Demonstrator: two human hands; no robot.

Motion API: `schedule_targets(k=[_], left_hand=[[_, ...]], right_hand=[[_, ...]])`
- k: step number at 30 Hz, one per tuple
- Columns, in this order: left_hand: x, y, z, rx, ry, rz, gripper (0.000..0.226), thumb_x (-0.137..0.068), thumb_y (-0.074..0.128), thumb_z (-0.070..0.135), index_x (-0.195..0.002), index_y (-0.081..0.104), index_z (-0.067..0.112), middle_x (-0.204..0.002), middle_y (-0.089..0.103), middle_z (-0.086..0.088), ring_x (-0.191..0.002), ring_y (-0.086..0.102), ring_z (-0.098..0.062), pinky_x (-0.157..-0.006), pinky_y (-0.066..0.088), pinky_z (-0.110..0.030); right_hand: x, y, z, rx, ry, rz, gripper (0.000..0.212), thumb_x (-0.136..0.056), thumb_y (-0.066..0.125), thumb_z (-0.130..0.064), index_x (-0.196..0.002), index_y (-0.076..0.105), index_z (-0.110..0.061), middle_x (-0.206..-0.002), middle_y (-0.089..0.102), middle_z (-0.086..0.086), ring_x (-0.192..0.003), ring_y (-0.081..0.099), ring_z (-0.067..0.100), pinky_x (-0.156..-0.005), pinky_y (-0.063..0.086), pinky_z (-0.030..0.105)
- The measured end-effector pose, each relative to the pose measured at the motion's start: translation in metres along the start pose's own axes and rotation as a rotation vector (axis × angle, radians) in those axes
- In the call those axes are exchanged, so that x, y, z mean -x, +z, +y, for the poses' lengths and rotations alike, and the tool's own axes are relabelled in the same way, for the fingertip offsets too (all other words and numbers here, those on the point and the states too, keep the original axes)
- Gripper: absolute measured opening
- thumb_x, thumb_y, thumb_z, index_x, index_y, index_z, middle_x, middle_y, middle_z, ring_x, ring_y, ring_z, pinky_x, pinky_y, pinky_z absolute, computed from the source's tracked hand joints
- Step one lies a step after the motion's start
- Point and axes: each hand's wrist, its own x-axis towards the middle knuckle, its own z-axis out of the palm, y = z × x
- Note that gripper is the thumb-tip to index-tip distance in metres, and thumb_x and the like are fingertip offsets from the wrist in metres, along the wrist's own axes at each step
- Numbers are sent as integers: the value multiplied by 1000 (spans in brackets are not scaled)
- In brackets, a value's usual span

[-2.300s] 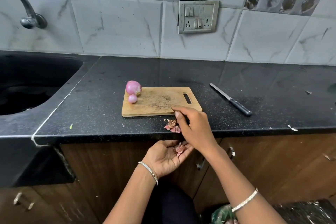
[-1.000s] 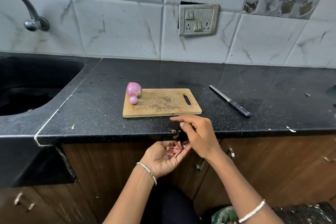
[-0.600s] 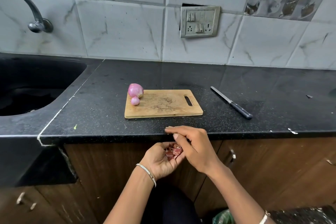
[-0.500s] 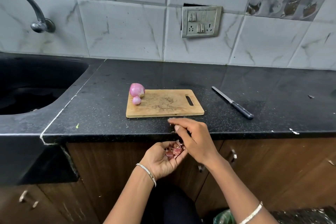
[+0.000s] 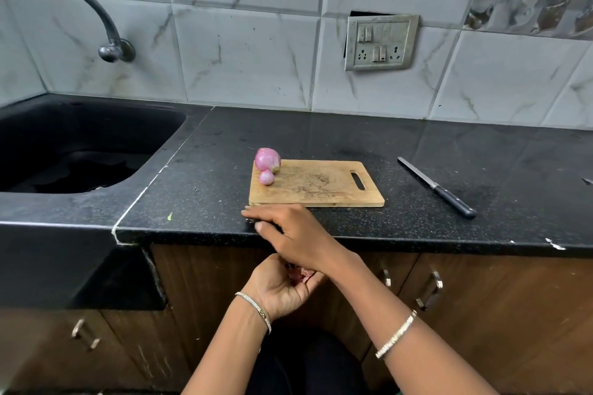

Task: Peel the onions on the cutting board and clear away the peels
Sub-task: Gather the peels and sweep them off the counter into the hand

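Two peeled pink onions, a large one (image 5: 268, 159) and a small one (image 5: 266, 177), sit on the left end of the wooden cutting board (image 5: 321, 186). My right hand (image 5: 295, 234) lies on the counter's front edge just in front of the board, its fingers stretched out to the left and touching the black surface. My left hand (image 5: 279, 289) is cupped palm-up just below the edge, under my right wrist. It holds a small heap of onion peels (image 5: 301, 274), which the right wrist mostly hides.
A black-handled knife (image 5: 436, 187) lies on the counter to the right of the board. A black sink (image 5: 64, 154) with a tap (image 5: 96, 19) is at the left. Wooden cabinet doors with metal handles (image 5: 430, 292) are below the counter. A few scraps dot the counter's right edge.
The peel heap went from the counter's front edge into my cupped left hand. My right hand has now slid left along the edge, and the left hand's fingers have curled further round the peels.
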Motion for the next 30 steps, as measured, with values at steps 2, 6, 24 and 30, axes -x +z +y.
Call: schedule_targets(k=[2,6,24,30], left_hand=[[3,-2,1,-6,19,-8,41,-103,45,19,-104,65,-16,-103,70,-31,-79,75,-43,-69,59,-55],[0,-7,5,-25,21,31,45,-105,40,16,-91,68,-17,-91,71,-28,-71,75,-39,-68,58,-53],[4,5,-18,-73,17,69,40,-105,37,11,-94,66,-14,-94,70,-29,-88,70,-35,-73,56,-53],[13,8,-38,-96,-21,-6,41,-98,39,5,-82,68,-20,-86,70,-30,-72,74,-39,-64,60,-53]], right_hand=[[-6,7,2,82,-27,-86,41,-97,49,-14,-135,63,-17,-142,60,-1,-137,49,12,-114,40,38],[17,-2,5,122,-13,-52,45,-94,45,-12,-136,63,-16,-144,58,-2,-140,45,7,-118,36,31],[102,-25,2,-24,227,185,38,-96,54,-7,-126,70,-23,-132,64,-14,-129,50,-7,-114,35,17],[131,-26,-7,-207,356,635,18,-83,79,-7,-91,81,-23,-83,76,-13,-81,71,0,-74,55,19]])
